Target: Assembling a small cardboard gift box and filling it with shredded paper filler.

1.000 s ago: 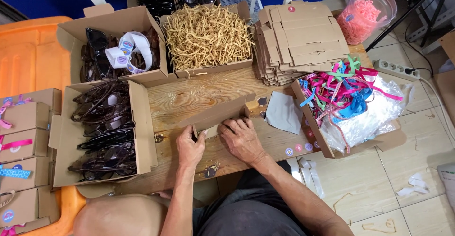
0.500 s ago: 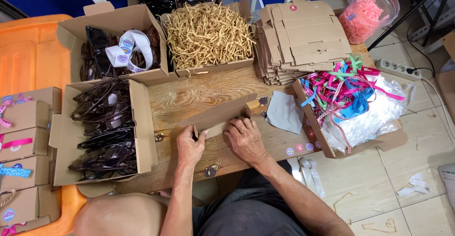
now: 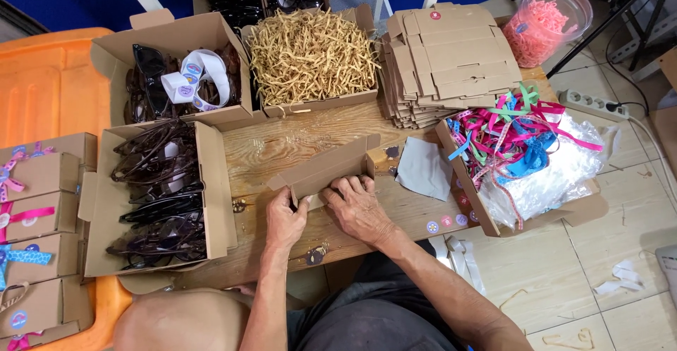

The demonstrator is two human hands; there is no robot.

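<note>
Both hands work on one flat cardboard box blank (image 3: pixel 326 170) that lies tilted across the middle of the wooden table (image 3: pixel 282 146). Left hand (image 3: pixel 285 219) pinches the blank's near left corner, fingers curled over the edge and thumb underneath, so it is clearly grasping the card. Right hand (image 3: pixel 359 208) rests just beside it, palm down, fingertips pressed along the blank's near edge and closed on the fold there. One long panel of the blank stands raised toward the far side, its end flap pointing to the right. Just right of the hands lies a grey cloth (image 3: pixel 423 170), touching the table and near the blank. Beyond it sits an open carton of coloured ribbons (image 3: pixel 504 122) spilling over clear plastic wrap. Behind the blank stands a box of tan paper shred (image 3: pixel 310 55), and to its right a stack of folded cardboard blanks (image 3: pixel 448 51). Left of the hands, an open box of dark sunglasses (image 3: pixel 161 196) lies on the table edge, with another sunglasses box holding a roll of stickers (image 3: pixel 197 76) behind it. Finished boxes tied with ribbon (image 3: pixel 39 203) sit at far left on an orange surface.
</note>
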